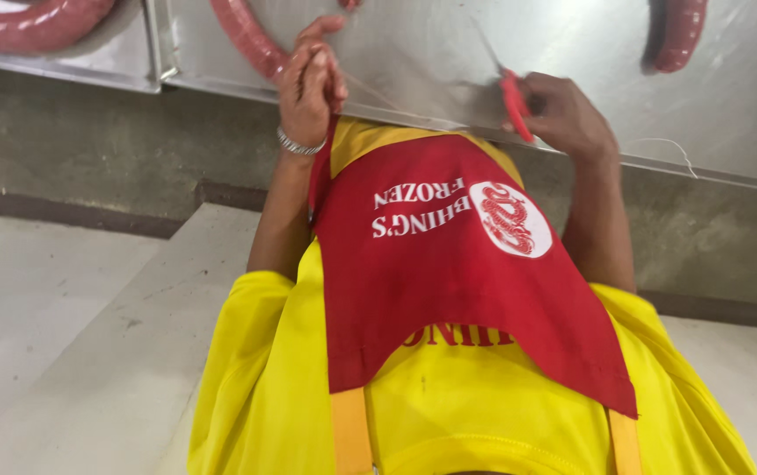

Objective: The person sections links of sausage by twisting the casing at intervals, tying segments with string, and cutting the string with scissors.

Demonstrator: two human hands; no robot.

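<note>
Head view: at 12 o'clock, the left hand pinches thin string by a sausage on the steel bench; the right hand grips red-handled scissors. The string looks light and limp, best pinched taut.

Yellow shirt, red apron — silver bracelet.

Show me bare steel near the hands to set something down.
Bare steel table lies between the left hand, pinching a thread, and the right hand, gripping a red-handled tool. Another patch runs from there to the upper-right sausage. Crowded: the curved sausage beside the left hand.
</note>
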